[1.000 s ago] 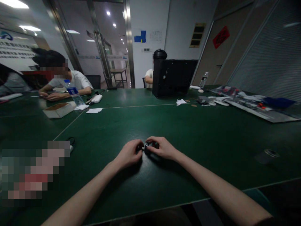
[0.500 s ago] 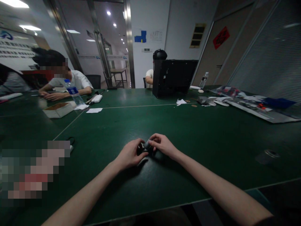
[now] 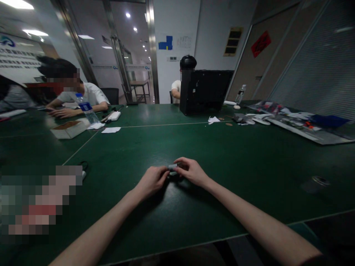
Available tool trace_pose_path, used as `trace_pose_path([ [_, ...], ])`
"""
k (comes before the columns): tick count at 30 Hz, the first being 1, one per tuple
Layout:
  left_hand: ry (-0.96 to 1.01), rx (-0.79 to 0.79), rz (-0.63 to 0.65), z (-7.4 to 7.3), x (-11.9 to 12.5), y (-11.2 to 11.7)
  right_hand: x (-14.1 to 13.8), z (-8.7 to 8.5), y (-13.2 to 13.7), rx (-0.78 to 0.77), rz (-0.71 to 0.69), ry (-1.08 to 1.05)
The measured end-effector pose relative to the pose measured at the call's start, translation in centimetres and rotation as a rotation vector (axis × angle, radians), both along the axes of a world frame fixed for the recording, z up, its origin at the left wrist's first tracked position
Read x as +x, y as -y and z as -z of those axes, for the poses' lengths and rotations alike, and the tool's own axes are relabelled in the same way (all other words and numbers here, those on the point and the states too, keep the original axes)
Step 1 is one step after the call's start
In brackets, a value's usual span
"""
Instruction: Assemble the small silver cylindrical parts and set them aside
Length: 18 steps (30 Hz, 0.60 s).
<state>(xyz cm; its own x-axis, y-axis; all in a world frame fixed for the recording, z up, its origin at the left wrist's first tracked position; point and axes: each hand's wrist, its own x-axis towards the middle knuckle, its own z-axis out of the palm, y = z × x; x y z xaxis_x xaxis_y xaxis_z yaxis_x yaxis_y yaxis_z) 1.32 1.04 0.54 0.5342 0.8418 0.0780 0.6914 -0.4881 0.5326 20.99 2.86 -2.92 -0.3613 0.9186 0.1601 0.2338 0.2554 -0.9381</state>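
Observation:
Over the green table (image 3: 238, 159), a small grey cylinder (image 3: 172, 167) lies on its side between my two hands; its exact kind is too small to make out. My right hand (image 3: 192, 171) pinches the right end between thumb and fingers. With fingertips closed together, my left hand (image 3: 152, 181) grips the left end. Below the cylinder, between the fingertips, is a dark patch that I cannot tell from shadow.
On the right stands a dark, see-through container (image 3: 316, 183). A white open box (image 3: 69, 130) and a water bottle (image 3: 88, 109) are at the left. Further back are a black case (image 3: 208, 92) and a tray of scattered parts (image 3: 318, 136). Two people sit across the table.
My left fingers have gone from spread beside the cylinder to closed on its left end. The cylinder has turned from tilted to nearly level. My right hand keeps its pinch.

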Motion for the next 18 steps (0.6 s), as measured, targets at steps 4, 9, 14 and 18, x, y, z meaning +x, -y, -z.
trace_pose_path([
  [4,0.001,0.005,-0.023,0.11,-0.06,-0.06,0.21,-0.25,0.13,0.037,-0.031,0.058],
  [9,0.009,-0.002,-0.014,-0.01,0.03,0.13,0.28,-0.23,0.13,0.054,-0.038,0.086],
  [14,-0.003,-0.045,-0.022,-0.11,0.13,0.19,0.27,-0.07,0.09,0.049,-0.038,0.084],
  [18,-0.004,-0.043,-0.014,0.02,0.07,0.07,0.3,-0.11,0.12,0.046,-0.052,0.083],
])
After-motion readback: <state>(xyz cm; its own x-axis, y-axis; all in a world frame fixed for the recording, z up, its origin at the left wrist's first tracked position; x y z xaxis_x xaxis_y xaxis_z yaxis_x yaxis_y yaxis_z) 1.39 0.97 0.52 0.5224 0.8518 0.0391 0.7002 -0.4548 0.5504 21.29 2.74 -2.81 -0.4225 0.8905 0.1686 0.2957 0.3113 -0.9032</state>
